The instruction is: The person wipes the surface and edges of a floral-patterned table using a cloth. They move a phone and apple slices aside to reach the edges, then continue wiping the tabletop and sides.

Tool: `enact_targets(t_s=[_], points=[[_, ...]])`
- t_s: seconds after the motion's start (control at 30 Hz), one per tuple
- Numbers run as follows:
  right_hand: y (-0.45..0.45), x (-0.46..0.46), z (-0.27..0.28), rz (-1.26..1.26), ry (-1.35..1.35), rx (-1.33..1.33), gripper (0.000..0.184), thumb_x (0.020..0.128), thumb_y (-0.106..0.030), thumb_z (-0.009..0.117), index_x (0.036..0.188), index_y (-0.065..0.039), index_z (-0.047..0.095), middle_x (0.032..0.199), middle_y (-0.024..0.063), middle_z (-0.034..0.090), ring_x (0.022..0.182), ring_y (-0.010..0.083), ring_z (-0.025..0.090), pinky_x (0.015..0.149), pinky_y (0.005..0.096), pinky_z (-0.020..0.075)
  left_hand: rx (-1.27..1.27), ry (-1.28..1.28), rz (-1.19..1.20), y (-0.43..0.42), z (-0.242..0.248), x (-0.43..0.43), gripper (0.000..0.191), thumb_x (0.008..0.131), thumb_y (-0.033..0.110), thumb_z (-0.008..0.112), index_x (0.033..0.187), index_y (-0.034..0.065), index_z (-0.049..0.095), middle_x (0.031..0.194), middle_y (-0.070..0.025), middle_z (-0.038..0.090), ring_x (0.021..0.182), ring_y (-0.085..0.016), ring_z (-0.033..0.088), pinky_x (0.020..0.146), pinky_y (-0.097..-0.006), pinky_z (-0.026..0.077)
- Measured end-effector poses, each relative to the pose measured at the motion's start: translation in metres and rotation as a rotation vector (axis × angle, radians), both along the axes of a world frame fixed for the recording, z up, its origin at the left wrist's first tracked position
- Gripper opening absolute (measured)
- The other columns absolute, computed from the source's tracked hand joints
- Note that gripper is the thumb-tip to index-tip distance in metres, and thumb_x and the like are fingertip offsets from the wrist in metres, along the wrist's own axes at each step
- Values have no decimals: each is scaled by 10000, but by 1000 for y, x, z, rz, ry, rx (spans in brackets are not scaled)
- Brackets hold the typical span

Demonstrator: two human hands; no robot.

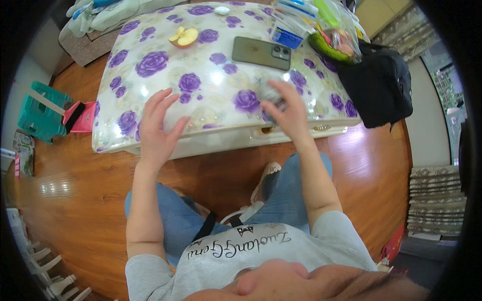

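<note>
My left hand (156, 120) is raised at the near edge of the table, fingers apart, with nothing in it. Its fingertips overlap the purple rose print of the glossy tabletop cover (211, 88). My right hand (290, 107) is further right at the same edge, thumb and fingers curled around a small greyish, see-through object (270, 94). Blur and the fingers hide what this object is. Beyond it a phone (252, 52) lies with its camera side up. A cut apple (183, 37), pale flesh showing, rests towards the far left.
A blue-and-white pack (287, 35) and a clear plastic bag (344, 41) with a green-skinned item stand at the far right. A black bag (376, 86) hangs by the right edge. A small white object (221, 10) lies far back. A pink dustpan (84, 116) and teal stool (39, 113) stand left.
</note>
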State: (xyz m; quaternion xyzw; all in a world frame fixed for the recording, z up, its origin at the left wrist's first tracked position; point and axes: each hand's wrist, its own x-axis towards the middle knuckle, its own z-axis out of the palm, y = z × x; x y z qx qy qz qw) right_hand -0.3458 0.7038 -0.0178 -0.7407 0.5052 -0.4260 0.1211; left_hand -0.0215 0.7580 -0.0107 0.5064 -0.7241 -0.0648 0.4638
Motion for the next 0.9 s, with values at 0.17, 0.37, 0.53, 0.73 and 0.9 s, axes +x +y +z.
enact_targets(t_s=[0.17,0.37,0.53,0.73,0.9], points=[[-5,57,5,191,313,-128,483,797,-260,805,1239,-132,658,1330,188,554,1212,394,530,1000,474,465,-86,170,150,-24,-14,32,260,854,60,749,1107,33,697,1199,-115,676,1145,-282,620,982,-367,488],[-17,158,14,416,353,-133,449,824,-287,772,1225,-126,650,1365,176,527,1224,407,509,1000,489,461,-95,64,328,-34,-28,37,230,875,130,745,1080,32,713,1081,-137,704,1036,-287,664,911,-355,506],[-12,171,2,351,331,-231,426,760,-351,816,1098,-122,695,1276,143,584,1174,377,526,922,493,493,-54,30,358,-29,-31,32,202,871,148,746,1043,46,720,1047,-135,710,971,-297,671,841,-361,522],[6,138,8,454,258,-86,399,782,-204,799,1156,-151,670,1300,138,581,1159,409,527,962,468,476,-50,139,326,-28,-25,32,108,868,147,751,896,47,720,876,-91,708,712,-212,676,659,-318,525],[34,78,1,522,267,-158,504,663,-54,818,1140,-161,691,1285,114,590,1210,397,521,1018,460,457,-32,179,302,-25,-28,33,92,867,125,748,882,41,716,851,-94,703,727,-212,674,667,-327,523]])
